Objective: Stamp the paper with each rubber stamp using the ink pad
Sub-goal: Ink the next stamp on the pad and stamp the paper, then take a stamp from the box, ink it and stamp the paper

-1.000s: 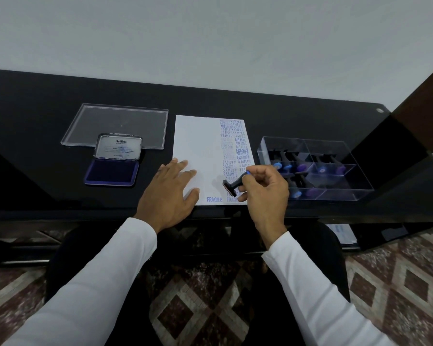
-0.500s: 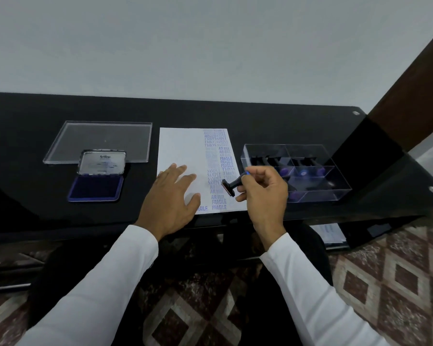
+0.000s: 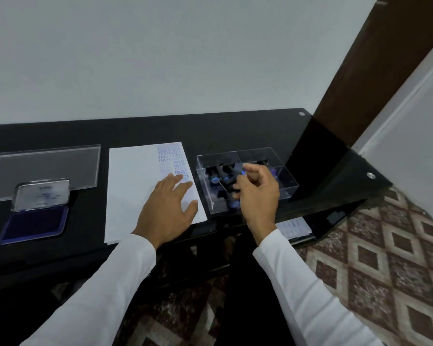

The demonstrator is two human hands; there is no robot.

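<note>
A person in white long sleeves sits at a black glossy worktop (image 3: 235,131), seen from a head camera looking down.

The left hand (image 3: 169,206) lies flat on a white sheet of paper (image 3: 133,186), fingers straight and spread, pressing its lower right part. The paper sits at the middle of the worktop. Its right side carries a column of blue stamped words, among them "SAMPLE", "AIR MAIL" and "FRAGILE"; the left hand covers the lower prints.

The right hand (image 3: 256,191) is raised over a clear plastic box (image 3: 289,182) just beside the paper's right edge. Its grip is narrow: thumb and forefinger are curled and pinch a small blue piece, most likely the handle tip of a rubber stamp (image 3: 241,173), though the view is blurred and the hand hides most of it. The box is divided into compartments and holds several dark stamps with blue and purple handles (image 3: 214,180); the right hand blocks the view of the near compartments.

At the left of the worktop, well apart from the box, stands an open ink pad (image 3: 34,223), its dark blue pad near the front edge and its metal lid (image 3: 41,194) tilted up behind. Behind it lies a flat clear plastic lid (image 3: 48,166).

Below the worktop's right end is a lower shelf with printed papers (image 3: 294,227). The floor (image 3: 385,258) has a brown and cream diamond pattern. A dark brown door frame (image 3: 375,58) rises at the right against a pale wall.
</note>
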